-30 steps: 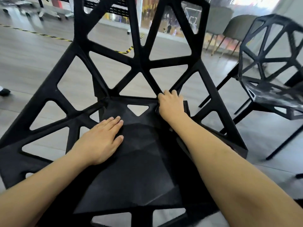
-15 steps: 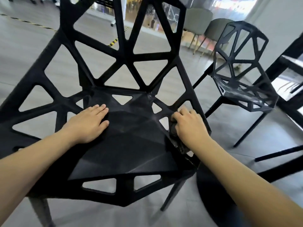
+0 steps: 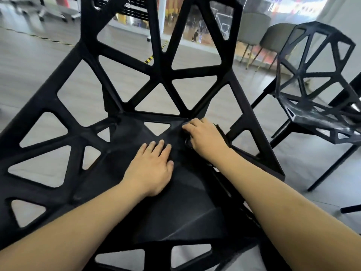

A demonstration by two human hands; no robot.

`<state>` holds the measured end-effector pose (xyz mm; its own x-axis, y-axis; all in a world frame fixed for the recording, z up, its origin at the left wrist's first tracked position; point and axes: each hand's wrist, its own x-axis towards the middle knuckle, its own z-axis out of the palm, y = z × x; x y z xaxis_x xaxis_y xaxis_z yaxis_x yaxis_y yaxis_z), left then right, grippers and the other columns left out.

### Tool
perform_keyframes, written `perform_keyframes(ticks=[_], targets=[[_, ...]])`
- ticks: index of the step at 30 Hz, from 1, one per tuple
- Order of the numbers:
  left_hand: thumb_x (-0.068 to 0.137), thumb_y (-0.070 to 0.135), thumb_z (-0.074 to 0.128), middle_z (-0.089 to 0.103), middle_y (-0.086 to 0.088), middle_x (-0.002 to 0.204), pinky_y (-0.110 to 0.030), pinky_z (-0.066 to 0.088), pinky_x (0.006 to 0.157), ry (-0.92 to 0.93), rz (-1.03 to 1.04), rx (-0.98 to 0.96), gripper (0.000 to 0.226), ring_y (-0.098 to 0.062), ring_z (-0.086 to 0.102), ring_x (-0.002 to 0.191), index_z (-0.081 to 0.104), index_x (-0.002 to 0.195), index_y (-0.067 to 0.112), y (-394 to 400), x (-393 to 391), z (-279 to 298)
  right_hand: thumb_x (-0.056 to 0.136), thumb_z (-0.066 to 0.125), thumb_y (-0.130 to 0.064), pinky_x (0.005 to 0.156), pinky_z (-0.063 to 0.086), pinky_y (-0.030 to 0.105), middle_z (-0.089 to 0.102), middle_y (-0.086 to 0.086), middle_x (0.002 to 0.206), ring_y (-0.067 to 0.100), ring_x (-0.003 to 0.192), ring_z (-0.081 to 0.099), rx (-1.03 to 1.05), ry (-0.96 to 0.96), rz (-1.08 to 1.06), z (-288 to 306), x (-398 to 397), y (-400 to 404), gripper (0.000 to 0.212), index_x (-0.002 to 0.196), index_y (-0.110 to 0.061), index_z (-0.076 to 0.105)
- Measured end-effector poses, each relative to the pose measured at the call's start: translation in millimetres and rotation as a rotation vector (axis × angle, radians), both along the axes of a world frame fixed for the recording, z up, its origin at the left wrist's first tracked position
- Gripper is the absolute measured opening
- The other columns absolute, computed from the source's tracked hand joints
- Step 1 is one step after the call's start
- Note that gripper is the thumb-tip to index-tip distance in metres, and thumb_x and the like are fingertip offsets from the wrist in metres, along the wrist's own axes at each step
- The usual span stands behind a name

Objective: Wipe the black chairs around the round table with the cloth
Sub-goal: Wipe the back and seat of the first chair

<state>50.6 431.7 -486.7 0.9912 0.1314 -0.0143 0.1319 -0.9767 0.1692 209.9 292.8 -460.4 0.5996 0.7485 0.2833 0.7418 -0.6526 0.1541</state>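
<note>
right hand (image 3: 205,137) is bunched around the dark cloth (image 3: 219,130) at the back right corner of the black geometric plastic chair (image 3: 175,202) seat. left hand (image 3: 151,169) lies flat mid-seat, fingers straight and together. the unwiped seat looks to run toward the front edge, so the right hand is the nearer one.

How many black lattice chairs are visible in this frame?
2. The near black chair fills the frame under both hands; the second black chair stands on the floor at the right. Others around the table may be out of view.
</note>
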Motion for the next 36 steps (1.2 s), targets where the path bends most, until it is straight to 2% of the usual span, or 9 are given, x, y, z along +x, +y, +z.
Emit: perform_keyframes(ticks=[5,9,14,18,21,26,29,33,36], targets=[[0.106,0.043,0.015,-0.001,-0.002,0.169,-0.039,-0.002,0.126,0.009,-0.003,-0.008,0.06,-0.021,-0.002,0.155,0.004,0.161,0.021,-2,-3,-1,0.096,0.053,-0.015,0.086,0.045,0.044,0.061,0.01,0.117,0.035,0.107,0.054,-0.054,-0.076,-0.096,6,29,43,0.025,0.12,-0.013,0.061],[0.106,0.043,0.018,0.001,-0.001,0.169,-0.04,-0.001,0.126,0.008,-0.009,-0.024,0.06,-0.02,-0.001,0.155,0.006,0.161,0.021,-3,-3,-1,0.092,0.055,-0.011,0.088,0.048,0.048,0.058,0.014,0.113,0.039,0.103,0.054,0.076,0.061,-0.167,9,36,44,0.022,0.113,-0.014,0.062],[0.107,0.041,0.021,0.007,-0.003,0.169,-0.041,0.002,0.126,0.01,-0.01,-0.041,0.059,-0.022,0.005,0.155,0.013,0.161,0.019,-3,0,3,0.093,0.052,-0.013,0.083,0.047,0.048,0.058,0.013,0.103,0.039,0.09,0.055,0.156,0.119,-0.107,0,-18,12,0.017,0.105,-0.018,0.063],[0.107,0.038,0.022,0.009,-0.003,0.168,-0.041,0.003,0.126,0.021,-0.011,-0.063,0.057,-0.023,0.007,0.155,0.015,0.16,0.019,-2,1,5,0.095,0.053,-0.018,0.083,0.045,0.043,0.058,0.01,0.106,0.036,0.095,0.056,0.1,0.135,-0.168,7,-70,-8,0.018,0.109,-0.021,0.062],[0.107,0.036,0.023,0.011,-0.005,0.168,-0.041,0.005,0.125,0.025,-0.028,-0.07,0.056,-0.026,0.01,0.155,0.016,0.16,0.018,1,3,4,0.096,0.051,-0.02,0.079,0.04,0.04,0.057,0.01,0.112,0.035,0.101,0.055,0.065,0.106,-0.237,13,-115,-24,0.019,0.113,-0.021,0.06],[0.107,0.039,0.023,0.013,-0.007,0.168,-0.042,0.008,0.125,0.033,-0.029,-0.071,0.057,-0.028,0.013,0.154,0.019,0.16,0.017,4,1,7,0.087,0.056,-0.012,0.074,0.044,0.04,0.061,0.005,0.096,0.03,0.082,0.054,0.132,0.062,-0.117,20,-161,-101,0.021,0.1,-0.023,0.068],[0.107,0.042,0.024,0.019,-0.006,0.167,-0.042,0.009,0.124,0.023,-0.067,-0.092,0.055,-0.027,0.017,0.153,0.025,0.159,0.022,1,-4,12,0.082,0.059,-0.01,0.072,0.042,0.038,0.064,0.002,0.096,0.03,0.081,0.056,0.098,-0.16,-0.157,35,-136,-141,0.024,0.099,-0.022,0.07],[0.107,0.041,0.031,0.031,-0.004,0.163,-0.039,0.02,0.122,-0.03,-0.134,-0.124,0.049,-0.024,0.026,0.15,0.038,0.153,0.027,-4,-4,14,0.086,0.061,-0.006,0.082,0.042,0.039,0.064,0.0,0.102,0.03,0.089,0.058,0.34,-0.202,-0.278,36,-119,-156,0.025,0.104,-0.021,0.07],[0.106,0.039,0.035,0.036,-0.002,0.16,-0.041,0.028,0.119,-0.036,-0.102,-0.091,0.046,-0.022,0.033,0.147,0.042,0.151,0.028,-6,-2,15,0.086,0.058,-0.008,0.089,0.044,0.043,0.065,-0.002,0.11,0.028,0.097,0.059,0.437,-0.045,-0.131,9,-170,-126,0.031,0.112,-0.021,0.071]])
